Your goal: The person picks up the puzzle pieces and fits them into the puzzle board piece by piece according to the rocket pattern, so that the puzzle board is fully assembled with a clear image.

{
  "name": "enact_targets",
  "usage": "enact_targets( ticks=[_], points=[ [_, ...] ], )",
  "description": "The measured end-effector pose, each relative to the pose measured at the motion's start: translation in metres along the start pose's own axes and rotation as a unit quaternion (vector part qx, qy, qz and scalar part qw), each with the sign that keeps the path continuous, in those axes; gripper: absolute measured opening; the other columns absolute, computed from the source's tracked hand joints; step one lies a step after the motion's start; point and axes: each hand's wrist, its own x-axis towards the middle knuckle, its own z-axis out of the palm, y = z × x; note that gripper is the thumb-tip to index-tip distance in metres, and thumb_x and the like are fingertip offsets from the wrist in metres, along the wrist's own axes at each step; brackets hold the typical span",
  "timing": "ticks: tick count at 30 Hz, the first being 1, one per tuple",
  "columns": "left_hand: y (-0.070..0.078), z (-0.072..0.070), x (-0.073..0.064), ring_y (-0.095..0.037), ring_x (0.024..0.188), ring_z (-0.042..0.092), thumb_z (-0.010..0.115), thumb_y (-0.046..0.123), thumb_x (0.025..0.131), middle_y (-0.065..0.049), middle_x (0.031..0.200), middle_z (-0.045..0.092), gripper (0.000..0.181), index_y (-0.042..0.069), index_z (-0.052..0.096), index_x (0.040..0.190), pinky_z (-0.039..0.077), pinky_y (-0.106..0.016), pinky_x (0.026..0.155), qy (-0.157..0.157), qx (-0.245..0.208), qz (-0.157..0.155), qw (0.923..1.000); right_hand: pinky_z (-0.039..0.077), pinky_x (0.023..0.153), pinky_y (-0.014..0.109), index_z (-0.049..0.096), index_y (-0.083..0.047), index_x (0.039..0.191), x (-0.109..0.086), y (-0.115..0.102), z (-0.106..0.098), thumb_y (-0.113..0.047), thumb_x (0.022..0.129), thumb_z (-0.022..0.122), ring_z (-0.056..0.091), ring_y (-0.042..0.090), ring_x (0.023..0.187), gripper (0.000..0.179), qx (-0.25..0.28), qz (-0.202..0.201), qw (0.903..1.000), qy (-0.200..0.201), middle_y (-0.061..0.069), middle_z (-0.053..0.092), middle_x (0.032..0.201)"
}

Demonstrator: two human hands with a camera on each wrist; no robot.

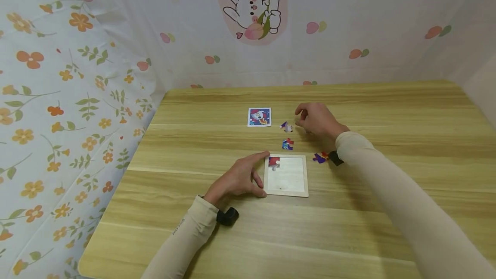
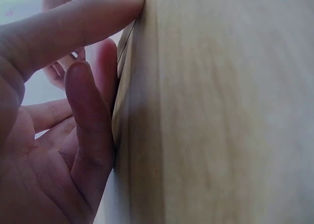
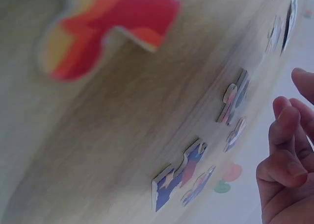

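My left hand (image 1: 238,178) holds the left side of a square wooden puzzle tray (image 1: 305,178), forefinger at its upper left corner and thumb at the lower left. Inside that corner lies a red puzzle piece (image 1: 274,161) with a grey knob below. Above the table, my right hand (image 1: 317,119) hovers with loosely bent fingers (image 3: 283,172) and nothing visible between them. Just left of it is a purple-and-grey puzzle piece (image 1: 286,127). A blue-and-red puzzle piece (image 1: 287,144) lies nearer the tray. Under the right wrist sits an orange-and-purple puzzle piece (image 1: 320,157).
A small picture card (image 1: 259,117) of a white cartoon figure on dark blue lies behind the tray. The wooden table (image 1: 186,150) meets a patterned cloth (image 1: 155,25) at the back and left. Further puzzle pieces (image 3: 198,185) show in the right wrist view.
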Motion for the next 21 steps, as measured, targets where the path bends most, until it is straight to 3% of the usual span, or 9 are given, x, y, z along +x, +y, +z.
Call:
enact_targets(
  ticks=[8,21],
  points=[
    [-0.001,0.001,0.0,-0.009,0.071,0.071,0.089,0.006,0.072,0.002,0.077,0.072,0.107,0.02,0.029,0.159,0.039,-0.045,0.114,0.001,0.001,0.003,1.0,0.051,0.081,0.045,0.067,0.001,0.116,0.003,0.002,-0.002,-0.012,0.094,0.066,0.063,0.03,0.088,0.025,0.022,0.049,0.9985,0.007,0.02,0.068,0.103],
    [-0.001,0.001,0.0,-0.009,0.072,0.07,0.089,0.005,0.073,0.0,0.087,0.07,0.106,0.019,0.028,0.159,0.046,-0.043,0.107,0.003,-0.003,0.004,1.0,0.054,0.073,0.045,0.064,0.002,0.124,0.015,0.006,-0.006,-0.021,0.095,0.063,0.066,0.038,0.096,0.037,-0.029,0.137,0.9896,0.033,0.025,0.069,0.116]
  ],
)
